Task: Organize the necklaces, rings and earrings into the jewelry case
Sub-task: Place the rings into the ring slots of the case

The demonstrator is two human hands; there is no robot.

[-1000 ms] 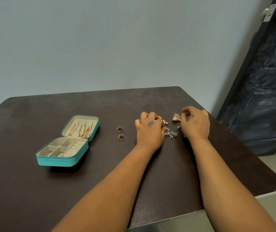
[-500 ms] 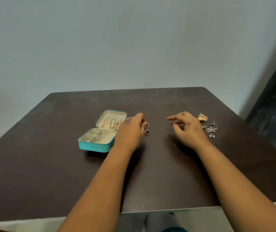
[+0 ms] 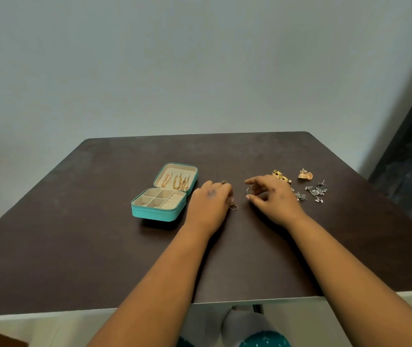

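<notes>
1. Rings step in hand, by the look of it: necklaces point(image 3: 177, 182) already hung in the raised lid of the teal jewelry case point(image 3: 158, 213), tray compartments below bare as far as visible.
2. Jewelry case open near the middle of the worktop point(image 3: 74, 246), slightly toward the left edge, lid tilted back toward the far edge.
3. Left hand point(image 3: 210, 201) just right of the case, knuckles up, fingers curled down over two rings: one ring point(image 3: 224, 182) peeking at the fingertips, another ring point(image 3: 233, 207) lying at the hand's right side, touching or nearly so. Cannot tell whether either is truly gripped (palm side hidden).
4. Right hand point(image 3: 271, 196) beside it, thumb and a finger pinching a small silver ring point(image 3: 249, 190), index finger stretched toward the left hand.
5. Earrings point(image 3: 315, 190) loose toward the right edge, untouched: gold floral pair point(image 3: 280, 176) just behind the right hand, a shell-shaped gold piece farther right, dark silver pieces nearest the edge.
6. Next move, as a judgement: carry the pinched ring left to the case and press it into the ribbed ring-roll section; needs a fine, steady pinch and a clear path past the left hand.
</notes>
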